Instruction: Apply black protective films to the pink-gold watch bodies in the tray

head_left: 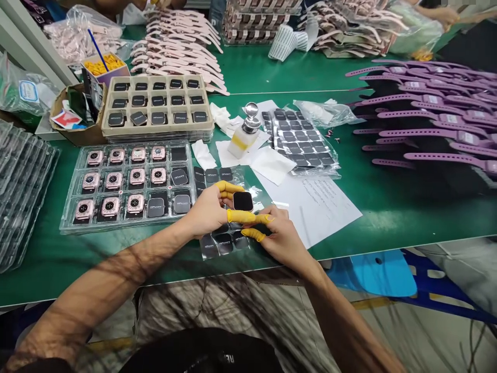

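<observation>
My left hand (pixel 212 208), with yellow finger covers, grips a small square watch body (pixel 243 201) with a dark screen facing up. Close against its lower right edge, my right hand (pixel 277 230) has its covered fingertips pressed together; what they hold, if anything, is too small to tell. Beneath both hands lies a sheet of black square labels (pixel 225 242). To the left, a clear tray (pixel 66 207) holds several pink watch bodies with their backs up and a few dark squares. Behind it stands a beige tray (pixel 207 124) with several dark watch bodies.
A glass bottle (pixel 243 139) with a metal cap stands among white wipes (pixel 273 165) beyond my hands. Farther right are bagged label sheets (pixel 303 140), a printed paper (pixel 322 207) and purple straps (pixel 435 114). Stacked clear trays (pixel 23 191) line the left edge. Other people's hands show at the back.
</observation>
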